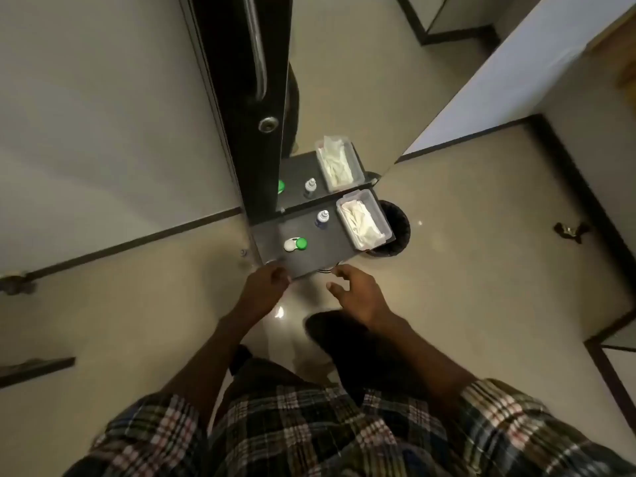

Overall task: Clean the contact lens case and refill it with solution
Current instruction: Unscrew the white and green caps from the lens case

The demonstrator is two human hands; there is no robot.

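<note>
Plaid sleeves frame the bottom of your view, and both your bare forearms reach up toward a small dark table [309, 235]. Your left hand [265, 282] sits at the table's near corner, about seven o'clock from the lens case, fingers curled in toward the edge; you cannot tell whether they actually grip it. Your right hand [358, 290] hovers just off the near edge at about five o'clock from the case, fingers spread and loose, holding nothing.

On the table, the lens case [295, 244] lies flat near the front, one white cap and one green cap, both on. Past it, toward one o'clock, the small solution bottle [322, 218] stands upright with a pale cap, well apart from the case. Just beside the bottle, at three o'clock, a clear plastic box [380, 218] holds white tissues [359, 220]. A dark bin [395, 228] stands on the floor behind that box. A mirror [327, 98] rises from the table's far edge, doubling the bottle and box.
</note>
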